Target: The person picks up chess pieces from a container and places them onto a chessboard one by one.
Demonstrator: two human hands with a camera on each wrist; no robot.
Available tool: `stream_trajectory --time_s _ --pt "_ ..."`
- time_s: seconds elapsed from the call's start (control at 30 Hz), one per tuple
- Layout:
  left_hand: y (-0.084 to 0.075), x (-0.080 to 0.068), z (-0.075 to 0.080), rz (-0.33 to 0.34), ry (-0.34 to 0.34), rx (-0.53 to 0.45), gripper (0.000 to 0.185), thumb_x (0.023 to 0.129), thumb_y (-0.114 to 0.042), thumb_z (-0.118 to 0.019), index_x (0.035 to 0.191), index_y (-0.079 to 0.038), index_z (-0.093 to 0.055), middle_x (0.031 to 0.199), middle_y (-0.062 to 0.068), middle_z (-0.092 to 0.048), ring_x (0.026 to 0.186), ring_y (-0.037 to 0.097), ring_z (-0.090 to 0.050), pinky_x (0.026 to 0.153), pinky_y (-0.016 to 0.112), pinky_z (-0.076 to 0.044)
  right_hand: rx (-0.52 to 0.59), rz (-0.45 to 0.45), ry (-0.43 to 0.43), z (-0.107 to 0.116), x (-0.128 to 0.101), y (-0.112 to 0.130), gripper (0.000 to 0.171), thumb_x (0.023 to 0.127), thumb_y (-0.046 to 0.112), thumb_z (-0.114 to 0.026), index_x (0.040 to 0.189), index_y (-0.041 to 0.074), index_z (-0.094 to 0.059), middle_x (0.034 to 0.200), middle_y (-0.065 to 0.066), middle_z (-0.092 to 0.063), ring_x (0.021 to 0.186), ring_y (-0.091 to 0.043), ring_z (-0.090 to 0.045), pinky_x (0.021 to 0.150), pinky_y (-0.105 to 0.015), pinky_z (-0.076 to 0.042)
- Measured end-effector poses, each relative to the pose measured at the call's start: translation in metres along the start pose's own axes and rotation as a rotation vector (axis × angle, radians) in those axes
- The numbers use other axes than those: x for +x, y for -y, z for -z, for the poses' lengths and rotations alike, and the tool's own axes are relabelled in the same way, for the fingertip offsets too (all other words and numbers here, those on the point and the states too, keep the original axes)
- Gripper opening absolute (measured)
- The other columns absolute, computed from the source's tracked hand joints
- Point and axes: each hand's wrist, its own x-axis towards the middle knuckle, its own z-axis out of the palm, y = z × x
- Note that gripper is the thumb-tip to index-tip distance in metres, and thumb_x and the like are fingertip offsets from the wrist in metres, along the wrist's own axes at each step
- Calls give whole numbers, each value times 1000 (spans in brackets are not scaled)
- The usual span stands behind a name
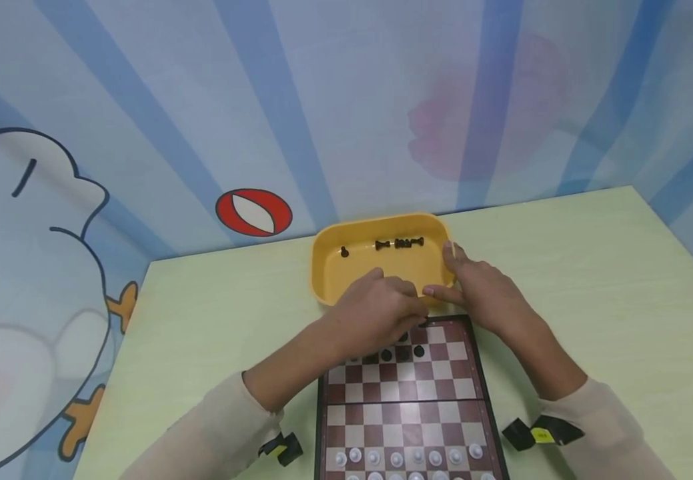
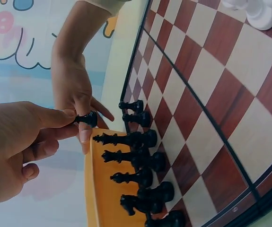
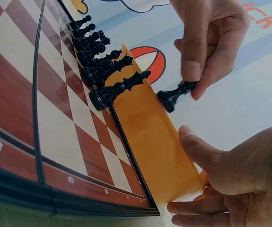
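My left hand pinches a small black chess piece between thumb and fingertips, its broad base facing down. The fingers hide its top. It hangs over the near side of a yellow tray, just behind the chessboard. My right hand holds the tray's near right corner, thumb against the rim. Black chess pieces stand along the board's far end, partly hidden by my left arm in the head view. Several more black pieces lie inside the tray.
White chess pieces stand in rows at the board's near end. A pale table carries board and tray. Behind the tray rises a patterned blue wall with cartoon figures.
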Motion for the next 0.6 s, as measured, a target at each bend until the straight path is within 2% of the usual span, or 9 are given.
stream_trajectory --time_s 0.1,0.17,0.27,0.37,0.5,0.6 --pt "-1 1 -4 3 24 -7 12 99 -26 -77 108 -22 -85 94 -11 -79 77 4 -61 70 24 -34 3 8 -3 0 -1 -1 98 102 48 -69 165 -7 -18 78 -9 -58 68 -23 -55 65 -36 -41" --pt "-2 1 -6 8 36 -12 12 99 -26 -77 108 -22 -85 97 -11 -80 79 3 -63 70 24 -34 -1 10 -9 0 -1 -1 98 102 48 -69 165 -7 -19 80 -12 -59 68 -24 -55 64 -37 -41" --pt "-4 2 -7 19 55 -32 11 99 -26 -77 106 -22 -85 97 -11 -80 79 3 -62 70 24 -34 -7 14 -20 0 -3 -1 97 102 49 -69 164 -8 -21 104 -29 -69 77 -29 -63 68 -41 -49" --pt "-5 3 -10 26 72 -48 10 99 -25 -77 104 -22 -85 96 -11 -81 78 2 -62 70 25 -33 -8 15 -26 0 -3 -1 97 101 50 -69 164 -8 -22 130 -38 -63 88 -33 -68 75 -47 -53" --pt "-7 5 -14 33 85 -37 7 98 -26 -78 100 -22 -84 93 -13 -80 75 0 -62 70 25 -33 -9 10 -25 1 -4 -1 97 101 49 -69 164 -7 -21 126 -38 -64 87 -34 -68 75 -48 -54" --pt "-8 6 -16 34 100 -16 6 98 -26 -79 99 -23 -84 92 -14 -80 74 -1 -61 69 24 -32 -11 12 -25 1 -5 -2 97 101 50 -69 164 -7 -21 131 -39 -62 91 -37 -70 78 -51 -55"
